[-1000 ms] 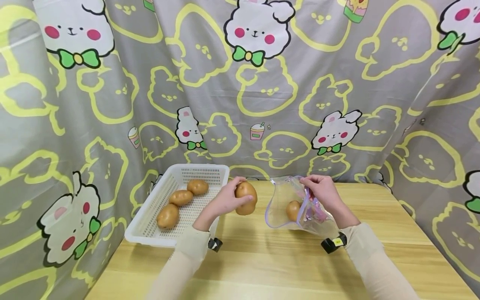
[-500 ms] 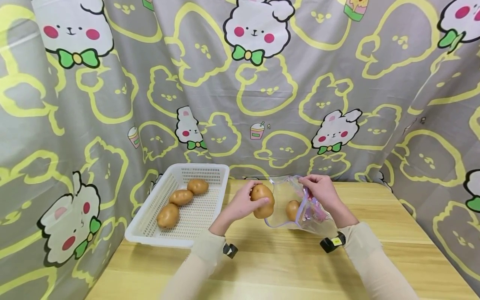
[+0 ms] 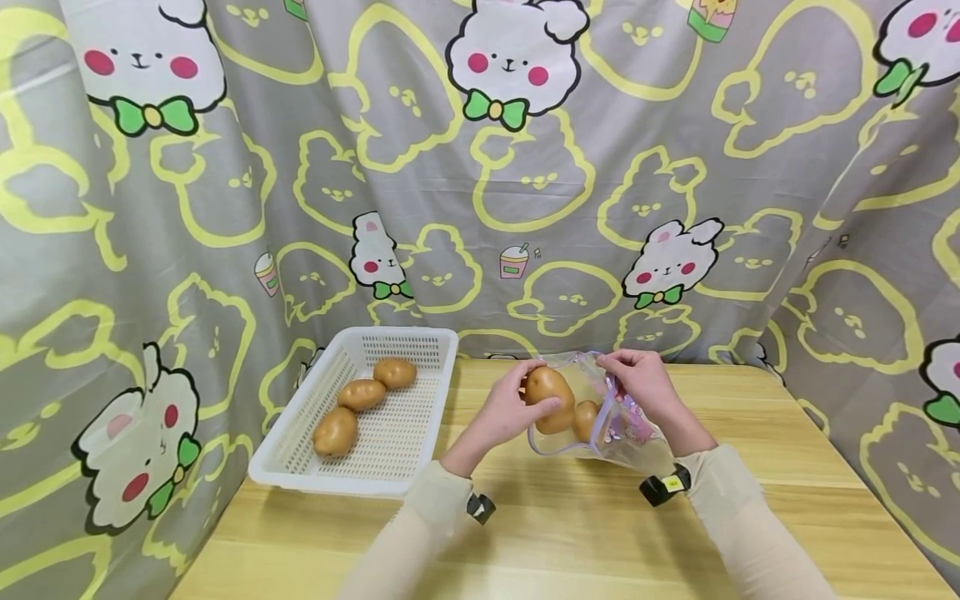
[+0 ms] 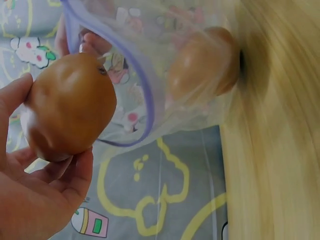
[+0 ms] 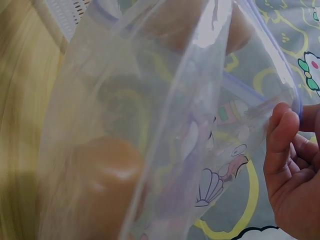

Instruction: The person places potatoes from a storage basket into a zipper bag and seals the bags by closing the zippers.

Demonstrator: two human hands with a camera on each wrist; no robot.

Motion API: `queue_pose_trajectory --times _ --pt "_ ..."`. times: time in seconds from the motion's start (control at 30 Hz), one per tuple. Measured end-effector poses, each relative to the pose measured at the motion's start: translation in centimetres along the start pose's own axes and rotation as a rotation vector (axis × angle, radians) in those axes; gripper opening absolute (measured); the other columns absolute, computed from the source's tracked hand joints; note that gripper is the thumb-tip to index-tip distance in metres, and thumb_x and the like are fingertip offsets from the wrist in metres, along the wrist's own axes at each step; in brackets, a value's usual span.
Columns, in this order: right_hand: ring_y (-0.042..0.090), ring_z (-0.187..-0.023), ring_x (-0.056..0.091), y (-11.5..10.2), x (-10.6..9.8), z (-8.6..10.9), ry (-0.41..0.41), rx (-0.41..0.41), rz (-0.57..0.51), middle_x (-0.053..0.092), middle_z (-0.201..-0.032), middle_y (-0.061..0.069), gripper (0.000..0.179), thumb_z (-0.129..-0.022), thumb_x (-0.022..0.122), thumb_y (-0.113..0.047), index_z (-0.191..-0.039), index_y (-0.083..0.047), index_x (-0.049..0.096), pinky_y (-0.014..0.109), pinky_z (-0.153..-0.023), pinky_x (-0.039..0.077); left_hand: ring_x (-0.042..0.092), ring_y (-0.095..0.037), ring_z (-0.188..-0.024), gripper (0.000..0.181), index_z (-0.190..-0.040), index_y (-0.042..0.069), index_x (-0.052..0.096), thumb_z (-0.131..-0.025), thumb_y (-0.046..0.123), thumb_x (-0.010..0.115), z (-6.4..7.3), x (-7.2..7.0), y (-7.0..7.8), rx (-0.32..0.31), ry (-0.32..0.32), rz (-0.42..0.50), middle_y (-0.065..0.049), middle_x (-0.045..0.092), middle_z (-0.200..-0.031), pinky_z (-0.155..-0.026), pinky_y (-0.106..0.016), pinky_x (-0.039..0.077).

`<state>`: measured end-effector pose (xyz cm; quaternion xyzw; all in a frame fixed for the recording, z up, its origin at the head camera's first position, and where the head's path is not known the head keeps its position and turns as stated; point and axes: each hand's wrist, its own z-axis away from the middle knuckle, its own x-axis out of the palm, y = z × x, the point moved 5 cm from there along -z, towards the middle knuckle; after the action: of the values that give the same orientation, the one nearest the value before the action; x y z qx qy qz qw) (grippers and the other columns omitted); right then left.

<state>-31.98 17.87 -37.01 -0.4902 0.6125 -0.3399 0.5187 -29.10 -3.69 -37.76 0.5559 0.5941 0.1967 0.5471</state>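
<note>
My left hand (image 3: 512,407) grips a large brown potato (image 3: 550,400) between thumb and fingers, right at the mouth of a clear zip bag (image 3: 632,446). The left wrist view shows that potato (image 4: 70,106) just in front of the bag's purple-edged opening (image 4: 145,95). Pinched between thumb and fingers of my right hand (image 3: 647,382) is the bag's upper rim, which keeps the mouth spread. Another potato (image 4: 205,62) lies inside the bag, seen through the plastic. In the right wrist view the pinching fingers (image 5: 284,125) show at the purple rim.
To the left stands a white perforated plastic basket (image 3: 281,458) holding several potatoes, among them a larger near one (image 3: 335,432). All of it rests on a wooden table (image 3: 540,533). A grey cartoon-print curtain (image 3: 480,192) hangs behind and at both sides.
My left hand has carried its potato rightward from beside the basket to the bag's mouth. The right hand and the bag have stayed nearly in place.
</note>
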Motion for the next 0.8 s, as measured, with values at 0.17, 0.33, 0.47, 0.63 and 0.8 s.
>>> queue_pose_trajectory --times 0.17,0.33,0.47,0.63,0.8 --pt "0.012 -0.043 0.047 0.0 0.0 0.0 -0.002 0.012 0.002 0.053 -0.059 0.002 0.033 -0.094 0.060 -0.021 -0.096 0.012 0.065 0.029 -0.044 0.047 0.056 -0.019 -0.096 0.059 -0.131 0.004 0.048 -0.082 0.024 0.074 0.0 0.4 0.2 0.029 0.032 -0.005 -0.008 0.056 -0.118 -0.075 -0.029 0.049" --pt "0.012 -0.043 0.048 0.1 0.0 -0.1 -0.003 0.014 0.010 0.053 -0.058 0.003 0.035 -0.094 0.060 -0.023 -0.096 0.012 0.065 0.031 -0.045 0.048 0.054 -0.019 -0.102 0.059 -0.127 0.003 0.050 -0.079 0.022 0.077 -0.1 0.6 0.4 0.098 0.078 -0.038 -0.007 0.055 -0.118 -0.080 -0.028 0.048" --pt "0.012 -0.043 0.048 0.0 0.1 -0.2 0.000 0.013 0.020 0.053 -0.058 0.004 0.035 -0.094 0.060 -0.023 -0.097 0.011 0.065 0.030 -0.044 0.047 0.054 -0.017 -0.103 0.058 -0.127 0.003 0.050 -0.079 0.021 0.077 -0.1 1.0 1.0 0.149 0.067 -0.043 -0.005 0.054 -0.118 -0.081 -0.026 0.049" --pt "0.010 -0.043 0.047 -0.2 0.2 -0.4 0.005 0.018 0.013 0.054 -0.059 0.003 0.035 -0.094 0.061 -0.023 -0.098 0.011 0.065 0.028 -0.043 0.047 0.053 -0.015 -0.105 0.059 -0.129 0.005 0.048 -0.080 0.022 0.077 -0.1 1.9 1.2 0.163 0.022 -0.058 -0.004 0.053 -0.120 -0.083 -0.026 0.048" --pt "0.010 -0.043 0.047 -0.3 0.4 -0.6 -0.012 0.025 -0.002 0.055 -0.059 0.002 0.037 -0.094 0.061 -0.024 -0.099 0.013 0.064 0.032 -0.045 0.048 0.053 -0.014 -0.106 0.058 -0.129 0.008 0.048 -0.080 0.022 0.077 -0.2 2.4 0.4 0.142 0.010 -0.121 -0.003 0.054 -0.121 -0.085 -0.025 0.047"
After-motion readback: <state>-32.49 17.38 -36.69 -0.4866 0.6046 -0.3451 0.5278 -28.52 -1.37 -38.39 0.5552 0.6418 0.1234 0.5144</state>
